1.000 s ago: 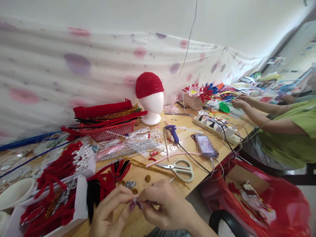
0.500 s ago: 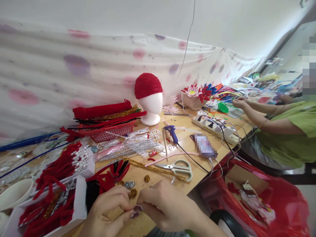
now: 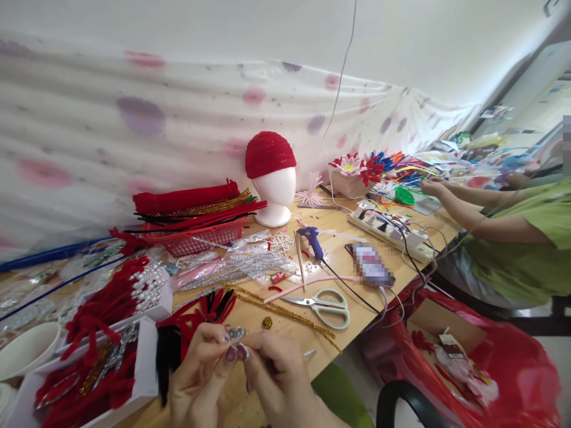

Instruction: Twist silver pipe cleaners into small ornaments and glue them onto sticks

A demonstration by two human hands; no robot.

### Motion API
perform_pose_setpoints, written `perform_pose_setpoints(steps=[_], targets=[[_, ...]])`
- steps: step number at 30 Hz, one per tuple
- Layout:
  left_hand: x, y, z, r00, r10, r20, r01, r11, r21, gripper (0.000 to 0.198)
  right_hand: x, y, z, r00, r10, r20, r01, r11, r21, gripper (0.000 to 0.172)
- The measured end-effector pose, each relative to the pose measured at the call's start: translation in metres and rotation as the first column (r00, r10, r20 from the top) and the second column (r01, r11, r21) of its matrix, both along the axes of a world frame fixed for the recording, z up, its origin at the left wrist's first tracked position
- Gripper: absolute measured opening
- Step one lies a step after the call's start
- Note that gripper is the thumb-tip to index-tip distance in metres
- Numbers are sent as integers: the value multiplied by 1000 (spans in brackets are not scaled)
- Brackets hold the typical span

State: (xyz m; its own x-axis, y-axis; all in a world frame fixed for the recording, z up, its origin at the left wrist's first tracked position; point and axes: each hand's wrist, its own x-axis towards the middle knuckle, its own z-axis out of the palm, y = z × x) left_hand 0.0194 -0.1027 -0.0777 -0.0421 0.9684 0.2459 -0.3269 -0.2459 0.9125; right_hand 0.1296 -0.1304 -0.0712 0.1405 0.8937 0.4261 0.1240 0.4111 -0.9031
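Both hands meet at the near edge of the wooden table (image 3: 339, 273). My left hand (image 3: 200, 374) and my right hand (image 3: 276, 374) pinch together at their fingertips on a tiny piece that I cannot make out. Right behind the fingertips lie small silver glitter coils (image 3: 236, 333) and a gold coil (image 3: 267, 323). A gold pipe cleaner (image 3: 285, 310) runs across the table past them. White-handled scissors (image 3: 323, 306) lie to the right of my hands. Red and black pipe cleaner pieces (image 3: 200, 315) lie just left of the fingertips.
A white tray (image 3: 145, 368) of red pipe cleaners sits at left. Further back are a red basket (image 3: 196, 238), a foam head with a red cap (image 3: 271, 178), a blue glue gun (image 3: 312, 239), a phone (image 3: 372, 264) and a power strip (image 3: 392, 229). Another person in green (image 3: 513, 238) works at right. A red bag (image 3: 482, 356) stands below.
My two hands have risen from the table edge and moved slightly left, still pinched together at the fingertips. The view has shifted a little.
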Motion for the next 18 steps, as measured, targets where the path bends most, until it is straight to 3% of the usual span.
perform_pose_setpoints(steps=[3, 5, 8, 10, 13, 15, 18], targets=[[1, 0, -9, 979, 74, -187, -45, 987, 157, 13, 2, 1, -2, 1000, 3, -10, -3, 1000, -26, 26], [-3, -1, -13, 925, 168, -341, -73, 959, 275, 12, 7, 1, -2, 999, 21, 33, -19, 999, -50, 25], [-11, -4, -13, 852, 243, -464, -83, 937, 339, 19, 20, 1, 2, 989, 76, 130, -65, 994, -89, 21], [-20, -3, -9, 832, 169, -528, 16, 944, 328, 19, 31, 3, 6, 970, 154, 191, -133, 984, -116, 18], [-33, 5, -2, 770, -80, -633, 294, 925, 240, 17, 50, 9, 13, 875, 353, 331, -321, 935, -149, 14], [-40, 12, 2, 672, -218, -708, 450, 879, 156, 15, 58, 13, 16, 761, 444, 474, -416, 893, -169, 13], [-42, 21, 5, 516, -248, -820, 529, 845, 78, 16, 64, 19, 20, 595, 452, 665, -425, 879, -216, 11]])
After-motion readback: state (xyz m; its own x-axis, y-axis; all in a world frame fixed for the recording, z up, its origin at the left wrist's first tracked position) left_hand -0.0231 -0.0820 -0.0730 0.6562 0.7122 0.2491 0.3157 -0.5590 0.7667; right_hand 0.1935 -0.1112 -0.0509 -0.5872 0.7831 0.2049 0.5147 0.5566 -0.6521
